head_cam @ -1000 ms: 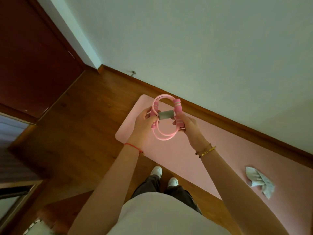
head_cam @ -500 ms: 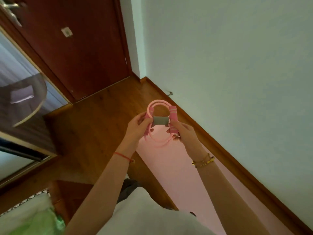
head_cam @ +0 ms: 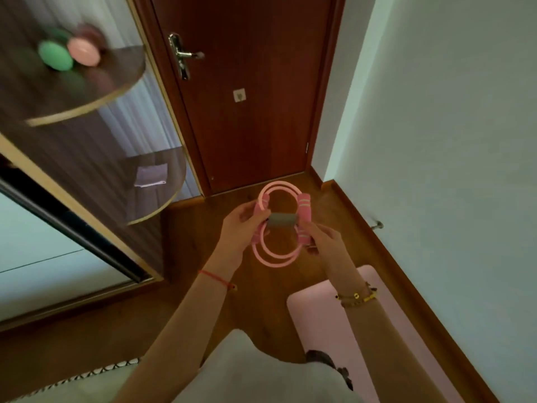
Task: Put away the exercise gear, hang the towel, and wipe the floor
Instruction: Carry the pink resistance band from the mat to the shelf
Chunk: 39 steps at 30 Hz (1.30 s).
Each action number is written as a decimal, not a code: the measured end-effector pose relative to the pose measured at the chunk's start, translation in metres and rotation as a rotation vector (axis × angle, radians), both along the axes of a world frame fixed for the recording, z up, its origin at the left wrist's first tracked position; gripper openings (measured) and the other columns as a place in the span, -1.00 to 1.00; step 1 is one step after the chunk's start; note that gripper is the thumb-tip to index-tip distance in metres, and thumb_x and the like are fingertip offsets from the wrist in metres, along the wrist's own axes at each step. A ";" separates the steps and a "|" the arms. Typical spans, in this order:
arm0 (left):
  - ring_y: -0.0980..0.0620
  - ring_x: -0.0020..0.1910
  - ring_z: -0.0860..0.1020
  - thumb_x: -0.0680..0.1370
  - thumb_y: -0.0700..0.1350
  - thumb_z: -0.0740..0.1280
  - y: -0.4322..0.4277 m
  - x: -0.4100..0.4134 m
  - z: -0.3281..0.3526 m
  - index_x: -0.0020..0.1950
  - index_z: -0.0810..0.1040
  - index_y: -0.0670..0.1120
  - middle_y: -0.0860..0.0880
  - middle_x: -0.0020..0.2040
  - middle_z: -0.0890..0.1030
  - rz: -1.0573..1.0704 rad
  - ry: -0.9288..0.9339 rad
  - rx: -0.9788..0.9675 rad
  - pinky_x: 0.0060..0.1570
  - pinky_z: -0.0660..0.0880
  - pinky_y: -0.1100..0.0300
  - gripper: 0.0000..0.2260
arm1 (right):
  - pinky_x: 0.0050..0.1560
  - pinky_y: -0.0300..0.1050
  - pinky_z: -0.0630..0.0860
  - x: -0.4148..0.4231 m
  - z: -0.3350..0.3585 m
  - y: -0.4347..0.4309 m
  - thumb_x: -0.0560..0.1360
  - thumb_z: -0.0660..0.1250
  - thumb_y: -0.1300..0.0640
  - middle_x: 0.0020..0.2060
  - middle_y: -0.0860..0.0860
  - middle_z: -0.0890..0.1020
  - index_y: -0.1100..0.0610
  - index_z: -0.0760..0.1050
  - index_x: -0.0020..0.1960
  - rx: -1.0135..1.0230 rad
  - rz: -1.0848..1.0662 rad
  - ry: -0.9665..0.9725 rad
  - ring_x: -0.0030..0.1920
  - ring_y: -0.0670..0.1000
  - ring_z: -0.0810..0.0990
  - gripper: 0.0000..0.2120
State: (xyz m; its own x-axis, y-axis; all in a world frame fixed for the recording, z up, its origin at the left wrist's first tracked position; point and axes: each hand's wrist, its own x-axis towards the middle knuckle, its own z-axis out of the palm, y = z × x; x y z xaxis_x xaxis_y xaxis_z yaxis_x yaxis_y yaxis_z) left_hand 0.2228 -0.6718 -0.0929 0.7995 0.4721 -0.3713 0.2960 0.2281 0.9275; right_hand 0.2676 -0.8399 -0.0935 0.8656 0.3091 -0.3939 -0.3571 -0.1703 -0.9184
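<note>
A pink figure-eight resistance band point(head_cam: 274, 258) with foam handles and a grey centre sleeve is held in front of me at chest height. My left hand point(head_cam: 239, 231) grips its left handle and my right hand point(head_cam: 324, 238) grips its right handle. The pink exercise mat point(head_cam: 319, 321) lies on the wooden floor at the lower right, along the wall. The towel is out of view.
A dark corner shelf unit stands at the left: its upper shelf point(head_cam: 96, 97) carries a green and a pink round object point(head_cam: 84, 52), its lower shelf point(head_cam: 162, 193) a folded cloth point(head_cam: 151, 175). A closed red-brown door point(head_cam: 247, 112) is ahead. A doorstop point(head_cam: 377, 225) juts from the right wall.
My view has swung left from the mat and wall toward the door and shelves. Both hands keep hold of the band. The towel on the mat has left the view.
</note>
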 end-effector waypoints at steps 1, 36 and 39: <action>-0.04 0.03 0.65 0.53 -0.11 0.44 0.019 0.005 0.001 0.36 0.52 -0.14 -0.15 0.22 0.63 0.017 -0.008 -0.007 -0.28 0.60 0.32 -0.59 | -0.18 -0.21 0.46 0.009 0.001 0.019 0.56 0.33 0.05 -0.26 0.01 0.64 0.08 0.58 -0.14 -0.001 0.031 -0.009 -0.25 -0.06 0.56 -0.85; 0.06 -0.17 0.60 0.56 -0.30 0.38 0.497 0.216 0.106 0.26 0.58 -0.14 -0.08 -0.03 0.65 0.649 -0.177 0.320 -0.15 0.60 0.34 -0.72 | -0.11 0.03 0.68 0.328 0.094 0.592 0.52 0.39 0.04 -0.25 0.12 0.70 0.22 0.61 -0.09 0.096 0.723 -0.101 -0.22 0.01 0.71 -0.77; -0.08 0.02 0.62 0.50 -0.27 0.44 0.545 0.215 0.103 0.26 0.62 -0.17 -0.16 0.10 0.68 0.692 -0.158 0.322 0.19 0.58 0.00 -0.68 | -0.26 -0.08 0.66 0.329 0.090 0.645 0.56 0.34 0.10 -0.22 0.12 0.65 0.18 0.58 -0.08 0.105 0.772 -0.099 -0.30 -0.04 0.68 -0.85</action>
State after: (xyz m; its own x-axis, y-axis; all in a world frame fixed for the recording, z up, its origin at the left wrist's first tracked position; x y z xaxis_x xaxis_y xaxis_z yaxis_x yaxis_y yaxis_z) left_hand 0.4374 -0.1266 0.0099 0.3160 0.9480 -0.0377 0.0435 0.0253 0.9987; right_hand 0.5966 -0.1946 -0.0035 0.4203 0.8690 -0.2613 -0.0886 -0.2473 -0.9649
